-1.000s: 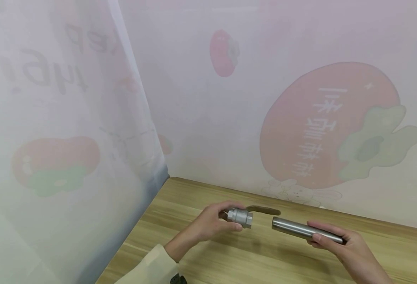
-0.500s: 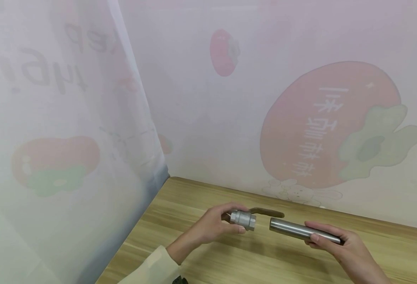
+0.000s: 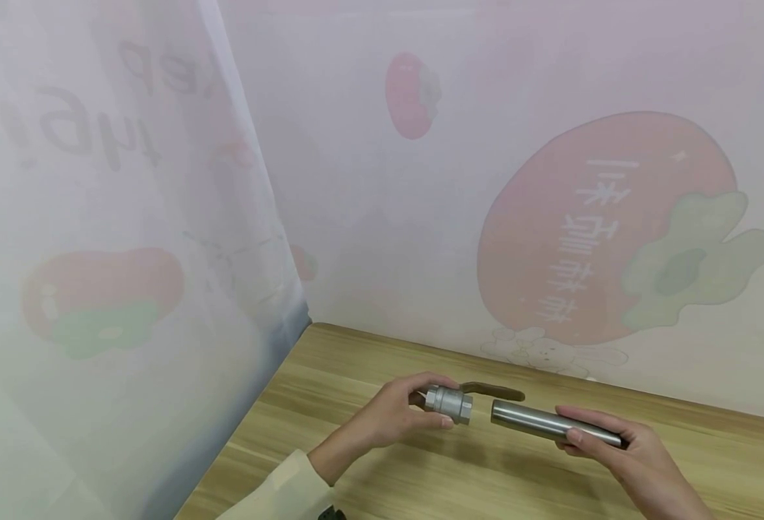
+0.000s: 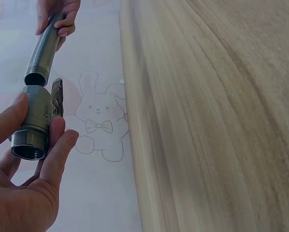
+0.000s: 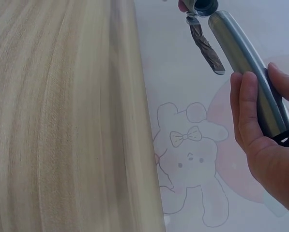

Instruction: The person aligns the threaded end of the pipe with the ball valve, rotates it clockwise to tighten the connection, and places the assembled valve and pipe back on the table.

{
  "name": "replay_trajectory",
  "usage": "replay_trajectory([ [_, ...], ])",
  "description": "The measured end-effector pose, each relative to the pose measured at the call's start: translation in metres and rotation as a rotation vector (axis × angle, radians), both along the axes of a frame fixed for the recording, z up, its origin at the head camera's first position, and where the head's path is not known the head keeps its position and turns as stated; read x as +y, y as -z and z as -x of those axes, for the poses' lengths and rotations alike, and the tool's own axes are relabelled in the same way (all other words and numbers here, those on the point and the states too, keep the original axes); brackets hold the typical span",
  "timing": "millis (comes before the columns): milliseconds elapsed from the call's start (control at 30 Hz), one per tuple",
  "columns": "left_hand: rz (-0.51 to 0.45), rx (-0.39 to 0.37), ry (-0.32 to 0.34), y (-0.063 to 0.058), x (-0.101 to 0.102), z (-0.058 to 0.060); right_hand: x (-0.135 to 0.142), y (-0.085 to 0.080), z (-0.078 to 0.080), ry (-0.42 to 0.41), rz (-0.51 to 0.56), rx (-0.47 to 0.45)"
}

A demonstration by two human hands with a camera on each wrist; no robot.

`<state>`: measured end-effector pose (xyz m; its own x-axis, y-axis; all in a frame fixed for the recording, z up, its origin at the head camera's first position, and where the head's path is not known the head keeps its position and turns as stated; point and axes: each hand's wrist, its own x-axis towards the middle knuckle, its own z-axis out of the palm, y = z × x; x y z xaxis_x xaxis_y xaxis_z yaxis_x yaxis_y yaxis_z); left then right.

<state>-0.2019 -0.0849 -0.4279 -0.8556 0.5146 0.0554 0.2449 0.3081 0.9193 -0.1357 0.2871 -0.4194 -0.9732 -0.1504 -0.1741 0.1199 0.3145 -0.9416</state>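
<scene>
The tabletop (image 3: 447, 484) runs beneath both hands, its left edge (image 3: 258, 406) slanting away well apart from them; the left hand (image 3: 395, 417), fingers and thumb curled round a metal valve (image 3: 448, 404), holds it above the wood; the right hand (image 3: 632, 440) grips a steel pipe (image 3: 531, 420), threaded end toward the valve, a narrow gap between the two; the valve's brown handle (image 3: 494, 391) reaches across that gap, beside the pipe; behind come the back edge (image 3: 414, 347) and a printed cloth (image 3: 382, 217).

I'm seeing flipped letters, apparently "ight", on the left-hand curtain (image 3: 115, 217). White Chinese characters are crossing the red fruit print (image 3: 551, 253), illegible to me; the valve (image 4: 37, 108) is showing marks too small to read.
</scene>
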Motion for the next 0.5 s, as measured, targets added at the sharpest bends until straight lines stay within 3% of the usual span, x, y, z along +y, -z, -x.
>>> replay_trajectory([
  [500,-0.018,-0.019,-0.009,-0.0021,0.0048,-0.0006,0.0008,0.0031,0.0038,-0.065,0.069,0.050],
])
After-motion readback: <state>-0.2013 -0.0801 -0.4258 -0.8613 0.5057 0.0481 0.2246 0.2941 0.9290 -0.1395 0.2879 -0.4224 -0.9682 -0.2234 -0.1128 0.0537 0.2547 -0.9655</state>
